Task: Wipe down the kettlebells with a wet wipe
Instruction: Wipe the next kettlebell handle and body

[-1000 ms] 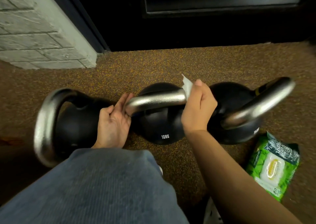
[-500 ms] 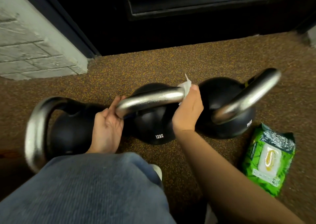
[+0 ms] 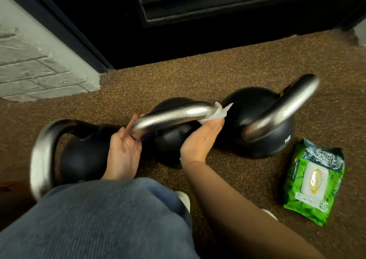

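Faded blue denim trouser leg (image 3: 95,219) covers the knee below the left grip (image 3: 123,151); both forearms bare; white shoe tips (image 3: 184,199) show.

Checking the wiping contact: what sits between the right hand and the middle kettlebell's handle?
Head view: the white wet wipe, pressed by the right hand against the handle.

Black kettlebells (image 3: 255,124) with shiny silver handles (image 3: 174,116), a white wipe (image 3: 280,113) above the right hand (image 3: 200,140), a green, white-lidded wipes pack (image 3: 314,181) right of that hand, brown yellow-flecked floor (image 3: 198,76), blue denim leg (image 3: 111,219) below the left hand (image 3: 123,151).
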Motion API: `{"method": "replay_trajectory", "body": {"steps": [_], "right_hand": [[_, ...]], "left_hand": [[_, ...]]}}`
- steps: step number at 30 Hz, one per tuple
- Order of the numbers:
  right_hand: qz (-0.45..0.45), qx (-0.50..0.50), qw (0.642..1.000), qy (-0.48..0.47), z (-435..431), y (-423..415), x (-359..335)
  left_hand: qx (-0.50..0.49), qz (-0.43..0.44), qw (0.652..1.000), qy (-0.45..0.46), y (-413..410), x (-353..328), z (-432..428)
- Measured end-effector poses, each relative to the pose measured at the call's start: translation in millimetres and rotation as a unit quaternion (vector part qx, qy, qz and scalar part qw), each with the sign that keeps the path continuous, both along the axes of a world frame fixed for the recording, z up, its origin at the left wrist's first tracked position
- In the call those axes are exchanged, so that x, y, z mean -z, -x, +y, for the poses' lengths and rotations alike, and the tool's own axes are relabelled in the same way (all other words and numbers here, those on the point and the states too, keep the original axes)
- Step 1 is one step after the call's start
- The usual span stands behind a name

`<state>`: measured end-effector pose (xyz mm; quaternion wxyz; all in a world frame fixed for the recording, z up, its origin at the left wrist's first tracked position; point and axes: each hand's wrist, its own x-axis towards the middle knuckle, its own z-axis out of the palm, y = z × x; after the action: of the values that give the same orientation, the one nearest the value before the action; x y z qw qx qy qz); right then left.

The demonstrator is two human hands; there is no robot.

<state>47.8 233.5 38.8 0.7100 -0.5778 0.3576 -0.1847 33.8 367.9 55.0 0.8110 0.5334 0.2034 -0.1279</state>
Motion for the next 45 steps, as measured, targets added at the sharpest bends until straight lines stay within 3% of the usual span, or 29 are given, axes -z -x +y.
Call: {"method": "replay_trajectory", "body": {"steps": [8,11,15,19,22,24,27,30,35,38,40,41,45], "right_hand": [[0.089,-0.058,0.994,-0.015,-40.9,-18.7,-9.1],[0.062,-0.039,0.995,-0.061,-32.0,-10.4,-13.4],[0.033,-0.031,0.999,-0.025,-0.2,7.7,-15.8],[-0.053,-0.037,0.989,0.132,-1.8,2.5,-12.4],[-0.109,-0.087,0.946,0.294,-22.0,-4.9,-7.5],[-0.143,-0.144,0.877,0.436,-36.5,-17.1,-14.5],[-0.236,-0.26,0.698,0.624,-50.0,-32.9,-30.9],[-0.291,-0.364,0.54,0.701,-60.3,-33.6,-36.4],[-0.296,-0.451,0.237,0.808,-82.4,-40.1,-47.8],[-0.293,-0.459,0.106,0.832,-85.1,-44.0,-59.4],[-0.295,-0.461,0.057,0.835,-80.2,-45.0,-64.3],[-0.293,-0.469,0.053,0.831,-73.7,-44.5,-67.0],[-0.271,-0.505,0.104,0.813,-30.8,-35.7,-71.3]], "left_hand": [[0.017,0.002,1.0,0.023,2.0,-2.5,4.5],[-0.001,0.011,1.0,0.025,1.9,-1.6,2.2],[-0.012,0.01,1.0,0.01,1.8,3.2,-0.5],[-0.002,0.018,1.0,0.009,1.9,5.3,3.3],[0.009,0.015,1.0,-0.005,3.3,8.6,5.9],[0.008,0.022,1.0,-0.005,3.1,9.5,6.3],[0.017,0.021,1.0,-0.006,1.9,7.6,5.4],[0.013,0.028,0.999,0.019,1.8,6.0,4.8],[0.017,0.034,0.999,0.009,1.3,5.8,6.2],[0.007,0.038,0.999,0.003,1.5,4.7,4.9],[-0.01,0.048,0.999,0.004,2.2,4.5,5.7],[-0.011,0.051,0.999,0.004,2.5,5.1,6.5],[-0.018,0.069,0.997,0.038,3.6,2.1,10.1]]}}
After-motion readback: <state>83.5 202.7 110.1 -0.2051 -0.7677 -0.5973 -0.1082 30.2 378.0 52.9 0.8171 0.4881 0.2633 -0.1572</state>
